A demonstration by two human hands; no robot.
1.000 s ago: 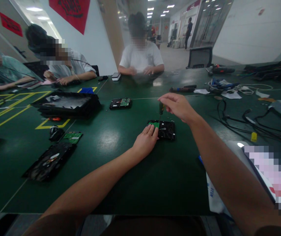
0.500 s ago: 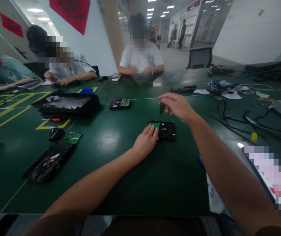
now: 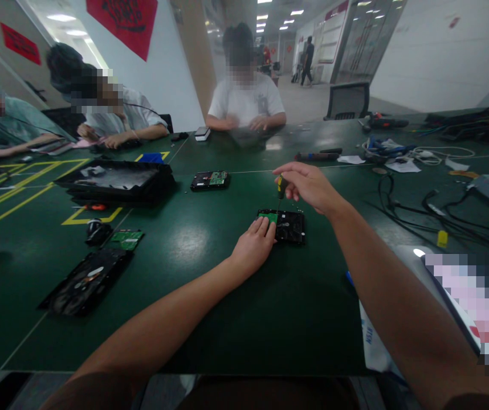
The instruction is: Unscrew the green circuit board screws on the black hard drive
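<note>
A black hard drive [image 3: 292,228] with a green circuit board [image 3: 270,216] at its left end lies on the table in front of me. My left hand [image 3: 256,242] holds the drive's left end, fingers across the board and the near edge; the thumb is mostly hidden. Above the drive, my right hand [image 3: 306,185] is closed on the handle of a yellow and black screwdriver [image 3: 281,185]. The screwdriver stands nearly upright, its thin shaft reaching down to the board's right edge. Several small screws [image 3: 299,208] lie just beyond the drive.
Another hard drive [image 3: 210,180] lies farther back. To the left are a black tray [image 3: 116,185], a loose green board [image 3: 127,239] and a dark drive casing [image 3: 88,282]. Black cables [image 3: 402,210] and a laptop [image 3: 432,273] are on the right. Co-workers [image 3: 247,105] sit across the table.
The screwdriver handle has turned in my right hand, so its yellow side now shows. My left hand and the drive stay in place. A person in the background has walked left.
</note>
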